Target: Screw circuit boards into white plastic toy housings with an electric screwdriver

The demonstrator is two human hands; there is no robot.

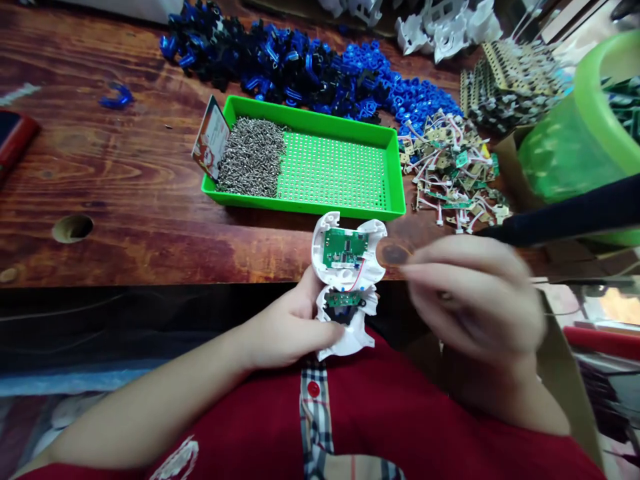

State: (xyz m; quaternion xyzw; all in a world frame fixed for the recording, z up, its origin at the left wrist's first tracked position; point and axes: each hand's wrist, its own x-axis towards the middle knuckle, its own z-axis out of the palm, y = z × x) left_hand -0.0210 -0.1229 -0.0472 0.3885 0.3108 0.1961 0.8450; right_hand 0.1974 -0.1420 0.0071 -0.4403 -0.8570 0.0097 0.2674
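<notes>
My left hand grips a white plastic housing from the left, with the thumb across its lower part. The housing is in two shell parts, one above the other. A green circuit board sits in the upper part and a smaller green board in the lower, with a red wire near them. To the right, my right hand is smeared by motion, its fingers curled and pinched together. Something small shows between them, too blurred to name. A black rod-like tool reaches in from the right behind this hand; its grip is unclear.
A green tray with screws stands beyond the housing. Behind it lie blue and black plastic parts. Wired boards, stacked board panels and a green bin are at right. The table has a hole at left.
</notes>
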